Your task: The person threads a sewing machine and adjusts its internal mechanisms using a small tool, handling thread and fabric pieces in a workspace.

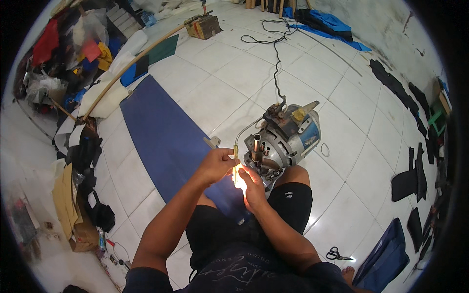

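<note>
Biggest thing on my feed is the white square-tiled floor (pixel 337 161), which fills most of the head view. Along the left wall I've got a messy heap of coloured fabric and plastic scraps (pixel 90 51). Next size down is a long dark blue cloth panel (pixel 163 129), lying diagonally on the tiles with its near end between the person's legs. Right of that sits a chunky round grey metal motor with a blue patch (pixel 300 134), close by the right knee. Way up top, well apart from it, is a scuffed brown box (pixel 202 28).

Now the hands. As far as I can make out, the left hand (pixel 213 167) is pinching the upper end of a slim yellowish lamp with a glowing lower part (pixel 239 179), thumb and fingertips together. The right hand (pixel 255 191) is curled in beside the glow, but the glare washes out its fingertips, so I can't tell if they're closed on it. The lamp's between both hands, just left of the motor. Smallest: black-handled scissors (pixel 334 254) on the tiles, lower right.
</note>
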The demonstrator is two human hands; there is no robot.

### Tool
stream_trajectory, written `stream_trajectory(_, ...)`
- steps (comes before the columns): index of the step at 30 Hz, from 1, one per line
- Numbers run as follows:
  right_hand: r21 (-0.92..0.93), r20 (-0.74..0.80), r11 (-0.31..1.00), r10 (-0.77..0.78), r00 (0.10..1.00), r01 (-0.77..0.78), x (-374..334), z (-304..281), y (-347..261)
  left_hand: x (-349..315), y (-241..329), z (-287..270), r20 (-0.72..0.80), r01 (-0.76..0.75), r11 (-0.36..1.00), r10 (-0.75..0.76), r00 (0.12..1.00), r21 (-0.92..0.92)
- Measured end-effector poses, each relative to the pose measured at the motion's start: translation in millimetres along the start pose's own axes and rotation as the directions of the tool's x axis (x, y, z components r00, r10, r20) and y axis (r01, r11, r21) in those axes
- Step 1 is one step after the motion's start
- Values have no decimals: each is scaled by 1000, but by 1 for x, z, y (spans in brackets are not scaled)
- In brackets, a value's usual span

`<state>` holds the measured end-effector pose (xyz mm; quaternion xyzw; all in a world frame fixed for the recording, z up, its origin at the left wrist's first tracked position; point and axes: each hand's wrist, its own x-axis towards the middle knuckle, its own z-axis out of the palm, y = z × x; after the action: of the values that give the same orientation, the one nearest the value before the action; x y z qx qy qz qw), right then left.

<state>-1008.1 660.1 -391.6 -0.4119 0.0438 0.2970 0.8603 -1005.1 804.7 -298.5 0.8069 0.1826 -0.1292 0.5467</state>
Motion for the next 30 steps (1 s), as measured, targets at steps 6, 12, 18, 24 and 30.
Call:
stream_trajectory(6, -43, -6, 999, -5, 1000, 5, 1, 1, -1, -2, 9, 1, -61, 39, 999, -41, 997, -27)
stream_trajectory(12, -266, -42, 958, -124, 991, 108, 0, 0, 9, 4, -9, 1, -93, -18, 999, 20, 995, 29)
stream_trajectory(18, -531, -53, 816, -302, 952, 229, 2, -11, 22, 3, -13, 16, -172, -108, 971, 146, 974, 213)
stream_trajectory(24, -496, -67, 840, -290, 955, 221, 6, -12, 28, 4, -29, 22, -252, -196, 918, 292, 923, 345)
stream_trajectory(30, -453, -81, 870, -257, 963, 194, 4, -8, 25, 7, -35, 30, -231, -217, 891, 132, 964, -398)
